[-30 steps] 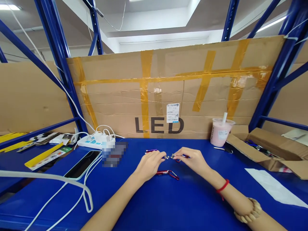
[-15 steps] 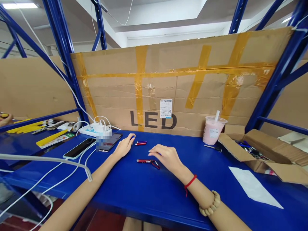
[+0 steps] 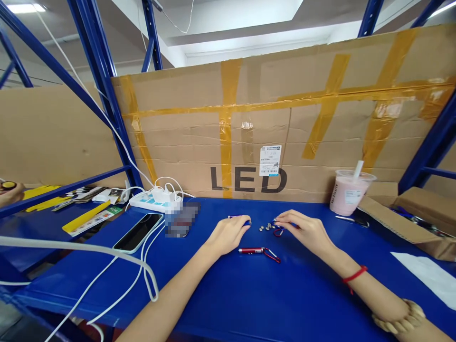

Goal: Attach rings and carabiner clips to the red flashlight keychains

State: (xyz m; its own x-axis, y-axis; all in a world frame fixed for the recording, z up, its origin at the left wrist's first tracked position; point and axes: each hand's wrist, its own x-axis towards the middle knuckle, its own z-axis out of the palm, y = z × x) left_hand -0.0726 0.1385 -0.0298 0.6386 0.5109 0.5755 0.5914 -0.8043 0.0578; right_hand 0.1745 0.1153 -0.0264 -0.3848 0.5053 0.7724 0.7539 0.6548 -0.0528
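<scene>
On the blue table (image 3: 249,294) my left hand (image 3: 228,233) rests with its fingers curled over a small blue pen-like light (image 3: 239,218). My right hand (image 3: 307,230) lies to the right, its fingertips touching a red carabiner clip (image 3: 278,232). Between the two hands sit several small silver button cells (image 3: 266,227). A red keychain flashlight with a carabiner (image 3: 259,251) lies just in front of both hands, untouched.
A taped cardboard wall marked LED (image 3: 249,178) backs the table. A pink drink cup with straw (image 3: 351,192) and an open cardboard box (image 3: 409,216) stand right. A phone (image 3: 138,232), power strip (image 3: 154,202) and white cables (image 3: 107,270) lie left. White paper (image 3: 427,275) sits right.
The view has swung. My left hand came back from near the phone to the blue light, and my right hand moved onto the red clip, with the button cells now showing between them.
</scene>
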